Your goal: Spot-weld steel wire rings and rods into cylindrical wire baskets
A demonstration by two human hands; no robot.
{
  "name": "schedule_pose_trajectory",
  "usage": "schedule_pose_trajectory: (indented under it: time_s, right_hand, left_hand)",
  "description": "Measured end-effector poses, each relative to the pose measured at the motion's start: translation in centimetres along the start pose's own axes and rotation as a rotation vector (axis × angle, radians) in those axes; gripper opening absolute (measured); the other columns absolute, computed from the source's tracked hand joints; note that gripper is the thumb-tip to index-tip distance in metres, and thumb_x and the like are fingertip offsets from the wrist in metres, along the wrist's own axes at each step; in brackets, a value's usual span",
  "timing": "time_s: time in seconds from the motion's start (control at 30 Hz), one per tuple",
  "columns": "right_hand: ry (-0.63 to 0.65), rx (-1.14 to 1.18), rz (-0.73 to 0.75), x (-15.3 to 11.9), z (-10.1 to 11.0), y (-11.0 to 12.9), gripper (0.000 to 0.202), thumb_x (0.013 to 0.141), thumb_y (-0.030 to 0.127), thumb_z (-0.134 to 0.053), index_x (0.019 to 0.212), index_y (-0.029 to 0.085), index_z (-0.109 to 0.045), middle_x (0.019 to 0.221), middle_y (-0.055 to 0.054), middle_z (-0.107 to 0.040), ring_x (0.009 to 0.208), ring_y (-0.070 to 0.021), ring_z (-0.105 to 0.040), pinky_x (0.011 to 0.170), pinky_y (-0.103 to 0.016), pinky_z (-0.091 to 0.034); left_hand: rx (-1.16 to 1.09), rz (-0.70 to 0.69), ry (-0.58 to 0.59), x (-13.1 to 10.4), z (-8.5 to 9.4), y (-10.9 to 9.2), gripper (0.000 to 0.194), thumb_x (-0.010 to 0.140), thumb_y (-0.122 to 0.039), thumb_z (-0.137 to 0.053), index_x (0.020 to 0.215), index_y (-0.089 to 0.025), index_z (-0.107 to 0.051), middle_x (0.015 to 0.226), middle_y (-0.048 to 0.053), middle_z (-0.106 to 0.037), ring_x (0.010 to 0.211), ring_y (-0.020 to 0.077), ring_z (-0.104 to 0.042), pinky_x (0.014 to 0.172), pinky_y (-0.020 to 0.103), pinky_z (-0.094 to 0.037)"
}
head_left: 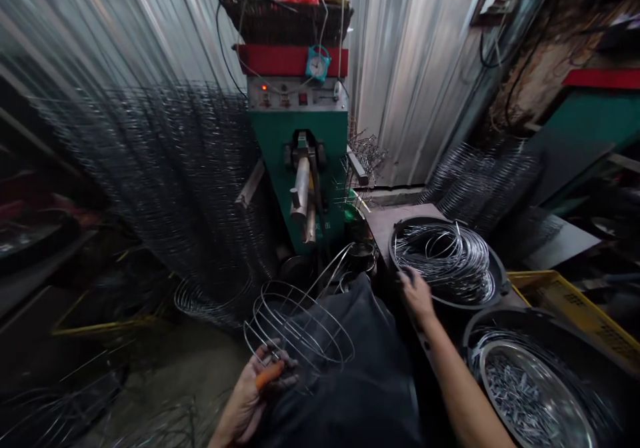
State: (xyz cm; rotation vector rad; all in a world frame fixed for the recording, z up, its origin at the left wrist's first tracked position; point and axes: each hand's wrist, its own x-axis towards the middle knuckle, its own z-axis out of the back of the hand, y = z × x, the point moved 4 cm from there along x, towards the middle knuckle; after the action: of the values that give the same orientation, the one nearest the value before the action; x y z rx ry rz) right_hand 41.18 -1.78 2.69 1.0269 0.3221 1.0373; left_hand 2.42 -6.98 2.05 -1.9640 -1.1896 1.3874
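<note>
Lower centre: the left hand was closed on a wire frame. Right of centre: the right hand was at the black basin rim, grip indeterminable.

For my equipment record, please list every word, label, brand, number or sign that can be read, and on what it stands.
No text can be read with certainty.
Clock: face marks too small to read.
Control panel: any labels too small and blurred.
Green machine, lower front: pale letter-like marks, too blurred.

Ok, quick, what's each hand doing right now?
Left hand: closed, holding the wire frame.
Right hand: at the rim of the tub; grip can't be told.
</note>
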Motion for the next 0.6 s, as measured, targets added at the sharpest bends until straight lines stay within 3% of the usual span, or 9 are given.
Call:
schedule_pose_trajectory:
  time_s: [0.1,0.17,0.23,0.33,0.47,0.6]
  right_hand:
    - [-0.207,-0.475,-0.229,-3.3,10.0,-6.0,0.050,0.077,0.050,-0.038,0.103,0.013,-0.059,0.094,-0.018,-0.065,0.086,-0.0313,-0.061,0.073,-0.040,-0.046]
    - [-0.113,-0.764,-0.480,-5.8,15.2,-10.5,0.051,0.078,0.048,-0.036,0.103,0.011,-0.060,0.086,-0.022,-0.066,0.079,-0.0357,-0.063,0.064,-0.042,-0.048]
    - [0.071,-0.935,-0.682,-8.2,18.1,-14.4,0.047,0.075,0.046,-0.040,0.093,0.010,-0.064,0.083,-0.026,-0.066,0.077,-0.0374,-0.064,0.061,-0.043,-0.049]
    - [0.232,-1.017,-0.762,-10.4,19.0,-17.7,0.030,0.069,0.041,-0.048,0.075,0.017,-0.066,0.084,-0.021,-0.068,0.077,-0.0341,-0.066,0.058,-0.040,-0.051]
    - [0.202,-1.085,-0.773,-11.3,18.7,-19.5,0.022,0.064,0.038,-0.048,0.055,0.022,-0.061,0.068,-0.017,-0.068,0.069,-0.0343,-0.066,0.054,-0.041,-0.052]
    - [0.204,-1.006,-0.754,-11.4,19.9,-20.8,0.026,0.063,0.043,-0.044,0.052,0.025,-0.058,0.068,-0.019,-0.067,0.066,-0.0351,-0.066,0.057,-0.042,-0.052]
  left_hand:
    - [0.011,-0.023,0.010,1.0,0.1,0.0,0.055,0.053,-0.023,-0.078,0.100,-0.020,-0.050,0.080,0.001,-0.063,0.080,0.0208,-0.063,0.067,0.034,-0.054]
    - [0.022,-0.035,0.000,1.7,-0.1,-0.2,0.054,0.053,-0.022,-0.078,0.098,-0.020,-0.049,0.080,0.001,-0.062,0.078,0.0199,-0.063,0.064,0.033,-0.054]
    - [0.018,-0.054,-0.010,2.2,-0.7,-0.4,0.055,0.052,-0.022,-0.078,0.098,-0.019,-0.048,0.079,0.000,-0.060,0.076,0.0189,-0.063,0.061,0.032,-0.054]
    - [-0.016,-0.067,-0.021,2.8,-1.7,-0.5,0.060,0.052,-0.022,-0.078,0.102,-0.020,-0.046,0.077,-0.001,-0.058,0.074,0.0182,-0.063,0.058,0.029,-0.053]
    - [-0.036,-0.090,-0.028,3.2,-2.3,-0.3,0.068,0.055,-0.021,-0.076,0.112,-0.024,-0.040,0.077,-0.003,-0.056,0.072,0.0165,-0.062,0.058,0.029,-0.054]
    - [-0.049,-0.091,-0.027,3.1,-1.9,-0.2,0.068,0.056,-0.020,-0.075,0.114,-0.025,-0.040,0.081,-0.003,-0.056,0.074,0.0165,-0.062,0.059,0.031,-0.054]
